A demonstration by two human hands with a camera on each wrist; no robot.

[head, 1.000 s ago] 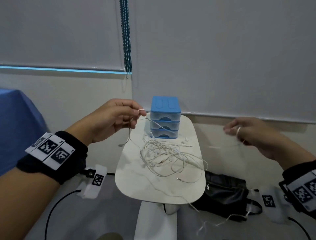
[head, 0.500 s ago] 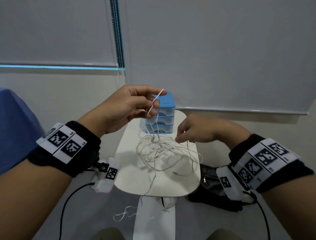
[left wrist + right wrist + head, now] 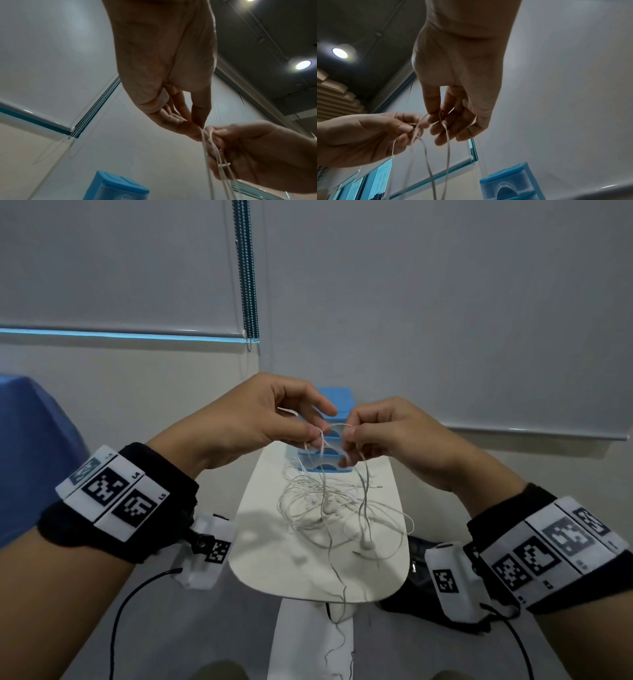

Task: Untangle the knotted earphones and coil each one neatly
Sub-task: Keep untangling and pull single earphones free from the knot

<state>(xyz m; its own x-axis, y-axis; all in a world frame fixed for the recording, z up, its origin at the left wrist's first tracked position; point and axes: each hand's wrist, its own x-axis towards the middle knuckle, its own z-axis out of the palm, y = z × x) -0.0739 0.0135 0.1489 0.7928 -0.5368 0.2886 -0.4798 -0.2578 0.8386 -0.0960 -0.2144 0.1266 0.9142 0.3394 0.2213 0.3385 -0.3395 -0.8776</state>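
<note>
Now, hands: raised together above the far end of the small white table (image 3: 274, 563), fingertips nearly meeting
Left hand (image 3: 253, 419): thumb and forefinger pinch a strand of the white earphone cable (image 3: 320, 440); the remaining fingers are curled loosely, one forefinger stretched forward
Right hand (image 3: 387, 433): thumb and fingertips pinch the same cable just beside the left hand's pinch, a short arc of wire bridging the two
Left wrist view: left hand (image 3: 168, 75) and right hand (image 3: 257, 151) meet at the cable (image 3: 211, 155), where several strands drop down together with a small knot or clip on them
Right wrist view: right hand (image 3: 458, 81) holds one loop, left hand (image 3: 368, 136) grips the crossing strands of cable (image 3: 436, 148)
Earphones (image 3: 335, 508): a tangled white heap in the middle of the table, with strands rising to both hands and one strand trailing over the near edge
Blue drawer box (image 3: 339, 405): at the far edge of the table, partly behind the hands
Black bag (image 3: 421, 604): on the floor beside the table's right edge
Wrists: black bands with printed marker tags
</note>
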